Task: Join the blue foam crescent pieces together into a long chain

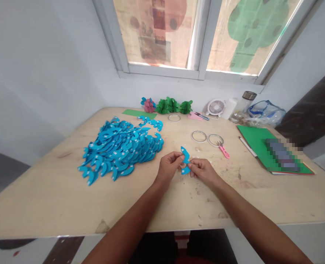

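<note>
A curved blue paper cutout [185, 158] is held between both my hands above the middle of the wooden table [54, 198]. My left hand [169, 167] pinches its left side with closed fingers. My right hand [203, 171] pinches its lower right edge. To the left lies a big heap of the same blue cutouts [121, 146], each with small white tabs.
Two tape rings [199, 136] and small pink snips [223, 150] lie just beyond my hands. Green and red paper sheets [261, 146] sit at right. By the wall stand green paper decorations [173, 106], a small white fan [216, 107], a jar [245, 104] and a plastic bag [265, 113].
</note>
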A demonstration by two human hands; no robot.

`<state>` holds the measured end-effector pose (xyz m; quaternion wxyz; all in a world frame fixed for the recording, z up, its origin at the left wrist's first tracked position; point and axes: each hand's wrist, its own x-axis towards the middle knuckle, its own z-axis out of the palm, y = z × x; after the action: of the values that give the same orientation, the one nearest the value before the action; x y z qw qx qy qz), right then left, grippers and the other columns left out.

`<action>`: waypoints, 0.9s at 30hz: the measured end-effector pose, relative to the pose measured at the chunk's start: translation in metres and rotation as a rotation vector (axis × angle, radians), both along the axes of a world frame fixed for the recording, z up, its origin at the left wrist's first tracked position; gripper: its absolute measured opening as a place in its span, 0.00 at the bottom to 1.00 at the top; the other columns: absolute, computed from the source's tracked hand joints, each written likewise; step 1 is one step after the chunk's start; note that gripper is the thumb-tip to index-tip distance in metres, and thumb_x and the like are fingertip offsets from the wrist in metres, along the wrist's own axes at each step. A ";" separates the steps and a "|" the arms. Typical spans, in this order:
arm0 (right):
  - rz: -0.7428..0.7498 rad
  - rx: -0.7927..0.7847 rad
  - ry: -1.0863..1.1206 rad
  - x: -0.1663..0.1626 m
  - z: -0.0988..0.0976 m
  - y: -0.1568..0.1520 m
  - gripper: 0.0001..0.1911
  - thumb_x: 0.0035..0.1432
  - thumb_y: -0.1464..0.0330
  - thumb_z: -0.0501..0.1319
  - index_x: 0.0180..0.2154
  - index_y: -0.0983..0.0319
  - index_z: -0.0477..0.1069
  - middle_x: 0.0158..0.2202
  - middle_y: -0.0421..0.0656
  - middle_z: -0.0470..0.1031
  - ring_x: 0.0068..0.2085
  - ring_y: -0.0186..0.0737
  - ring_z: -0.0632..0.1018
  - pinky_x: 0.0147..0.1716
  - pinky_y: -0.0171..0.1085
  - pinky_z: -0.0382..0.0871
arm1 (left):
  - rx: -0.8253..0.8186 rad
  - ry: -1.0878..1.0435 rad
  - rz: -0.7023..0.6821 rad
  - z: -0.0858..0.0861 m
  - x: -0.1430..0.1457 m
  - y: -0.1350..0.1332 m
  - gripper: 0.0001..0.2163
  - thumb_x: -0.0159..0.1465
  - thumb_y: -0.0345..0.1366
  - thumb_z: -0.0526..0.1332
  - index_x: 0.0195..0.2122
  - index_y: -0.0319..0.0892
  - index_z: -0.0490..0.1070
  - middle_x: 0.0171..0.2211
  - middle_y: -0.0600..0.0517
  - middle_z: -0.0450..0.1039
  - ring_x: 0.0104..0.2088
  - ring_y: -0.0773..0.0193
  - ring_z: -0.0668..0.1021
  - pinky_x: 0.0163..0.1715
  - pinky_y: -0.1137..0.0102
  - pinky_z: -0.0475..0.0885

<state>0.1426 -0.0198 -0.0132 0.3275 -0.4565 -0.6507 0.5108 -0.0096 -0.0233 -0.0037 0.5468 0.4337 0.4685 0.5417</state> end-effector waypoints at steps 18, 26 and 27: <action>0.036 -0.044 0.069 -0.002 0.001 -0.001 0.11 0.53 0.62 0.59 0.25 0.63 0.70 0.14 0.35 0.67 0.15 0.27 0.63 0.16 0.29 0.55 | -0.005 -0.005 0.008 -0.008 -0.001 0.005 0.11 0.47 0.41 0.65 0.20 0.39 0.68 0.17 0.56 0.67 0.18 0.70 0.70 0.21 0.74 0.67; 0.036 -0.059 0.052 -0.002 0.007 -0.003 0.11 0.52 0.63 0.59 0.23 0.63 0.69 0.14 0.35 0.66 0.15 0.28 0.62 0.17 0.29 0.53 | 0.030 -0.007 0.036 -0.004 -0.001 0.005 0.10 0.46 0.40 0.65 0.18 0.39 0.69 0.15 0.55 0.66 0.17 0.70 0.68 0.17 0.75 0.64; 0.035 -0.060 0.051 -0.002 0.007 -0.003 0.11 0.53 0.63 0.59 0.24 0.63 0.70 0.14 0.35 0.66 0.16 0.28 0.63 0.17 0.29 0.54 | 0.031 -0.003 0.037 -0.003 -0.002 0.005 0.10 0.46 0.40 0.65 0.18 0.39 0.69 0.15 0.55 0.66 0.17 0.70 0.67 0.17 0.75 0.64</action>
<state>0.1406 -0.0230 -0.0059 0.3214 -0.4414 -0.6345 0.5471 -0.0111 -0.0181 -0.0069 0.5306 0.4326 0.4669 0.5597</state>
